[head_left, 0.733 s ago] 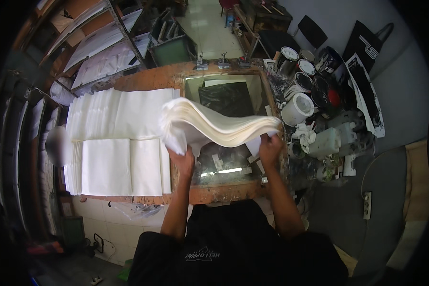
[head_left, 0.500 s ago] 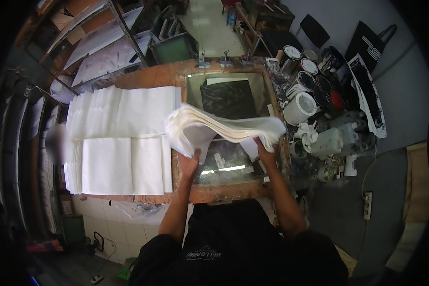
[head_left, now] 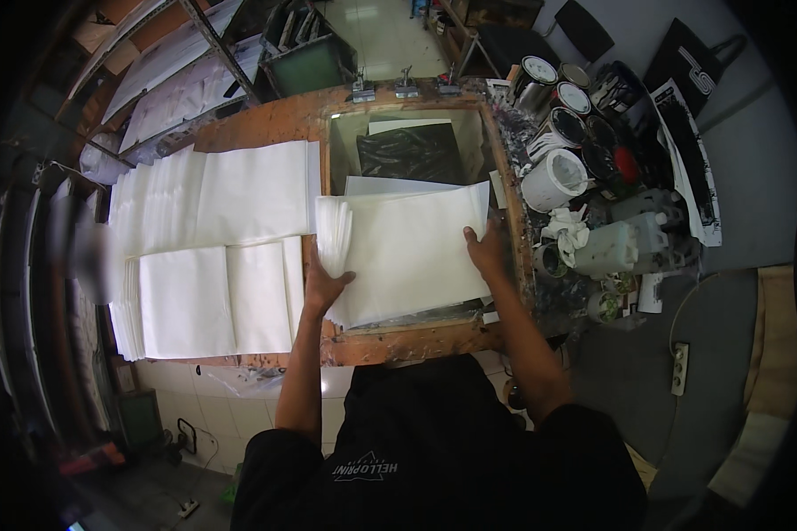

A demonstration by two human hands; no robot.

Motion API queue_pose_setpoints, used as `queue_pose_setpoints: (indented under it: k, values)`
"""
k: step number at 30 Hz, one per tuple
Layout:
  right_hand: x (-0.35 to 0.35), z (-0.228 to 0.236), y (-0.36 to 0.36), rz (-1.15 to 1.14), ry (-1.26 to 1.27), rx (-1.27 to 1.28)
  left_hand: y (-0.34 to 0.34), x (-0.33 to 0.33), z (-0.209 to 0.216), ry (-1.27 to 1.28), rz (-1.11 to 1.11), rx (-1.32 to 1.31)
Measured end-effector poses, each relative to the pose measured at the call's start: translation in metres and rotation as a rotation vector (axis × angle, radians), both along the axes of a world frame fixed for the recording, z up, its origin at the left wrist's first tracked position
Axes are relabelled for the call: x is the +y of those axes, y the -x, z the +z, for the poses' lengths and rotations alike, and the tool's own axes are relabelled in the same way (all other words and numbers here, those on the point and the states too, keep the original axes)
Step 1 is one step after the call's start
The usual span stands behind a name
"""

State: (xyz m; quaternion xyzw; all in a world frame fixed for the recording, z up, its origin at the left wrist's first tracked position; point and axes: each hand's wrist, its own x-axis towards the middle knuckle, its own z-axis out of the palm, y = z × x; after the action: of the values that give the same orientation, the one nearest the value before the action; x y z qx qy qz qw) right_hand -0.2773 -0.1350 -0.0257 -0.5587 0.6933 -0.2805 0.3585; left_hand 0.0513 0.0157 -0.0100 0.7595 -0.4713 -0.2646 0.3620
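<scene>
A stack of white sheets [head_left: 416, 243], paper or thin cloth, lies nearly flat over the glass-topped frame [head_left: 496, 212] in the table. Its left edge is fanned into several layers. My left hand [head_left: 326, 285] grips that edge near the lower left corner, thumb on top. On the opposite edge, my right hand [head_left: 485, 252] holds the stack with its thumb above and its other fingers mostly hidden. Beyond the stack, a dark sheet [head_left: 407, 152] shows at the far part of the glass.
Two rows of overlapping white sheets [head_left: 181, 296] cover the table's left side. Metal clamps [head_left: 406, 84] stand along the far edge. Paint cans [head_left: 537, 80], a white bucket [head_left: 553, 180] and plastic jugs [head_left: 607, 248] crowd the right. A rack [head_left: 164, 75] stands far left.
The stack was raised and bent in a wave between both hands; now it is lowered and spread nearly flat. My left hand has moved left and my right hand slightly up.
</scene>
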Motion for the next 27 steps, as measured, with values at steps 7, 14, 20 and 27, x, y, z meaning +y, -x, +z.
queue_pose_setpoints:
  k: [7, 14, 20, 27]
  values:
    - [-0.003, 0.043, -0.007, 0.226, 0.100, -0.100, -0.007, -0.002, -0.013, -0.095, 0.123, 0.188]
    - [0.048, 0.311, -0.073, 0.707, 0.380, 0.081, 0.064, -0.022, 0.004, 0.010, 0.168, 1.446]
    - [0.068, 0.425, -0.116, 0.900, 0.594, 0.251, 0.116, -0.048, 0.008, 0.419, -0.130, 2.060]
    - [0.070, 0.453, -0.096, 0.755, 0.354, -0.021, 0.107, -0.036, 0.012, 0.454, -0.071, 2.076]
